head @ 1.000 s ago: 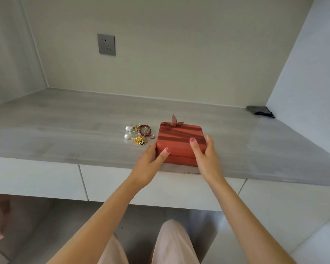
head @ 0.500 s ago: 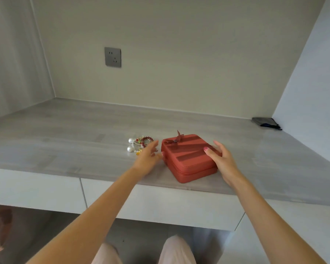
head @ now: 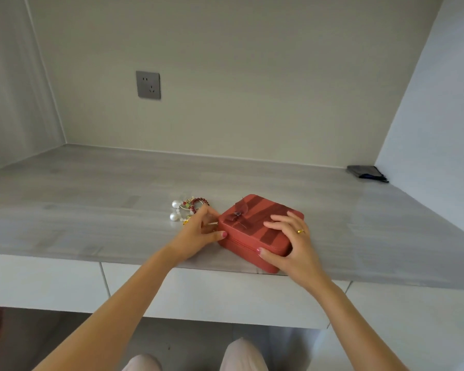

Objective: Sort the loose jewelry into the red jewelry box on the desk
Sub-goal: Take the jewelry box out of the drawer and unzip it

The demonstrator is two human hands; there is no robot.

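- Red jewelry box (head: 257, 231) sits lower centre of frame, near the desk (head: 91, 199) front edge, lid down, zip seam closed all round as far as I can see.
- My right hand (head: 292, 245) lies flat on the lid, fingers spread, thumb pressed on the front seam; steadying, not gripping anything.
- My left hand (head: 198, 234) is at the box's left corner, fingers curled, thumb touching the side; maybe on the zip pull, can't tell.
- Loose jewelry (head: 188, 210) just left of the box: pearl pieces, red bead bracelet, gold bits, all on the desk.
- Progress: nothing sorted yet. Left: open box, move every piece in.
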